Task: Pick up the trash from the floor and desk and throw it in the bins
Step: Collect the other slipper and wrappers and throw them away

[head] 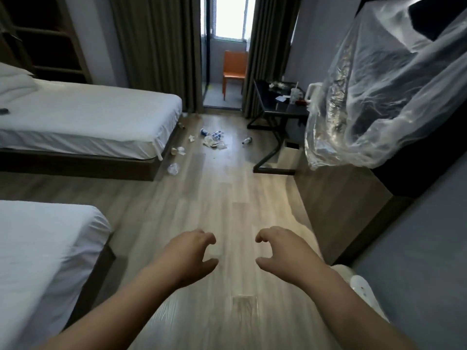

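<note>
Ahead, trash (212, 141) strewn on floor (227, 198) between bed (88, 117) and counter (285, 111), left hand (192, 256) and right hand (280, 251) outstretched, both loosely curled, holding nothing.

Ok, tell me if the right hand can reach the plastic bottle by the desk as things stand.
Probably not yet: the right hand hovers empty, far short of the plastic bottle. Open floor between; stepping forward should do.

The floor (227, 198) is pale wood-grain plank with a soft sheen. At left, the bed sheets (88, 114) are white matt cloth. The curtains (151, 46) at top centre are heavy matt cloth. The plastic sheet (379, 84) at upper right is clear, glossy and crinkled. The desk (270, 103) has a dark glossy top. The trash (212, 141) at centre looks like crumpled paper and clear plastic.
</note>
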Tool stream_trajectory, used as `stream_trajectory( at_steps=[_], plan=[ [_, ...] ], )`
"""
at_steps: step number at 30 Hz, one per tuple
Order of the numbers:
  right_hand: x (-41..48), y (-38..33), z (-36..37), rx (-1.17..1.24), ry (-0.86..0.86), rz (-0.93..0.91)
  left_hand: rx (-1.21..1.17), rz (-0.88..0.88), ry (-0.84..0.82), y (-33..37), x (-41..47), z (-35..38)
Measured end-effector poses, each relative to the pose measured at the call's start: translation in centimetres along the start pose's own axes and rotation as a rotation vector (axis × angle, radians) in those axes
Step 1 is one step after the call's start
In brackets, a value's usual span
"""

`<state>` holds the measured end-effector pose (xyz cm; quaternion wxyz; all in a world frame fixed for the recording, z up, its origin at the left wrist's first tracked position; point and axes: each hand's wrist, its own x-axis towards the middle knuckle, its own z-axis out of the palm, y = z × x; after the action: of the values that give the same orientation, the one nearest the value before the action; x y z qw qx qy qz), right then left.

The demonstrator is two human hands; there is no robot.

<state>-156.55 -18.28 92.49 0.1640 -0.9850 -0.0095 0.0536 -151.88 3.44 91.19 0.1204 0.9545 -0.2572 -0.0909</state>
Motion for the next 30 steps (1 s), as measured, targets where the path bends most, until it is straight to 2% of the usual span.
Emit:
stream_trajectory(
  at_steps=[9,20,30],
  plan=[
    [18.0,-3.3,1.3,-0.019,-0.023,-0.08,-0.022,-0.096,0.026,-12.3,11.8,-2.9],
    [41.8,-7.4,-0.8,-0.008,-0.045,-0.129,-0.026,-0.197,0.029,-26.7,27.6,-9.7],
    [61.2,-10.3,0.1,-0.022,-0.093,-0.038,-0.001,-0.167,-0.009,-40.6,43.2,-13.3]
  ],
)
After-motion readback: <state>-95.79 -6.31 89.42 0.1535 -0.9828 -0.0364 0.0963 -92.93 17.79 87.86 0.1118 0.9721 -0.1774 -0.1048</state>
